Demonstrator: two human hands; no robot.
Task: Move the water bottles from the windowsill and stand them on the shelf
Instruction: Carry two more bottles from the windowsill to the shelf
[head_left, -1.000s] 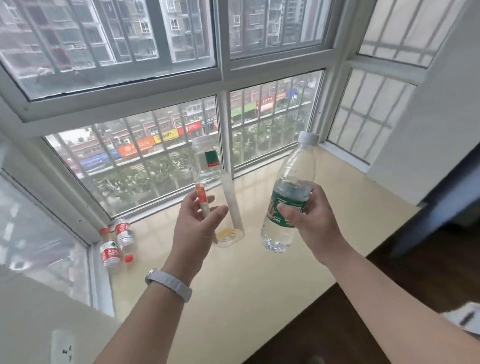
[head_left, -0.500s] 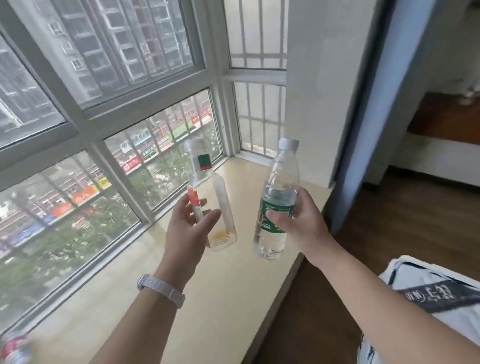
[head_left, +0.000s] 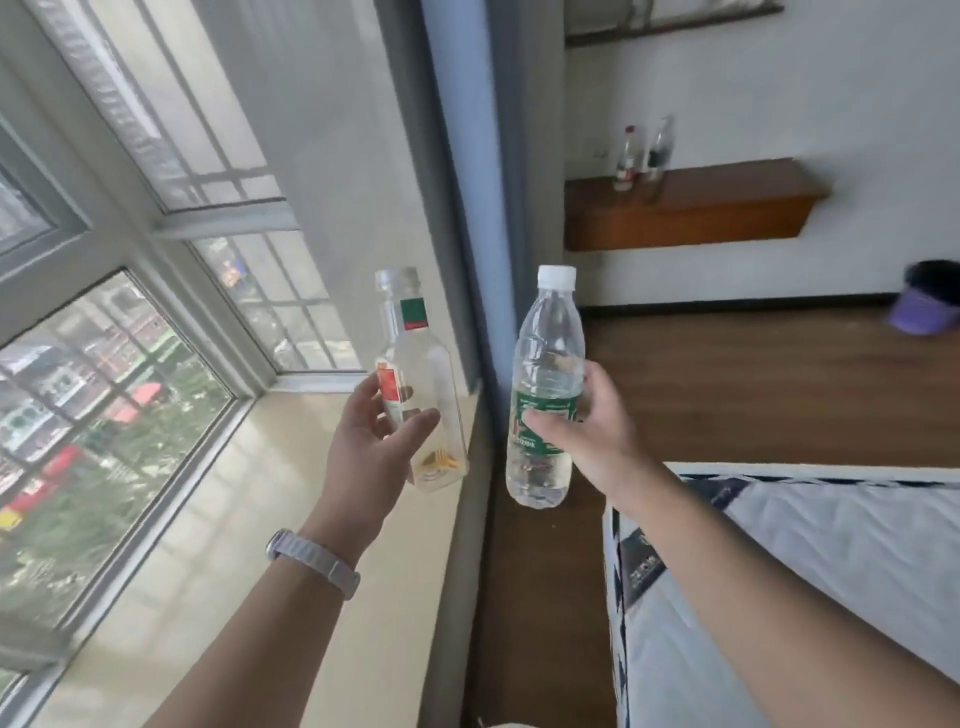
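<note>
My left hand (head_left: 371, 447) grips a clear square bottle (head_left: 423, 374) with a red and green label, held upright above the right end of the beige windowsill (head_left: 270, 545). My right hand (head_left: 592, 436) holds a round water bottle (head_left: 545, 364) with a white cap and green label, upright over the wooden floor. Far ahead on the wall is a brown wooden shelf (head_left: 727, 202). Two bottles stand on its left end: a red-capped one (head_left: 626, 161) and a dark-labelled one (head_left: 657, 150).
A grey-blue wall edge (head_left: 467, 208) rises between the windowsill and the room. A mattress (head_left: 831, 571) with a dark-trimmed edge lies at lower right. A purple bin (head_left: 924, 306) sits on the floor at far right. Another shelf (head_left: 670, 26) runs higher up.
My view has swung right from the window toward the room, bringing the shelf, bin and mattress into sight. Both hands keep the same bottles, carried rightward; the small bottles on the sill have left view.
</note>
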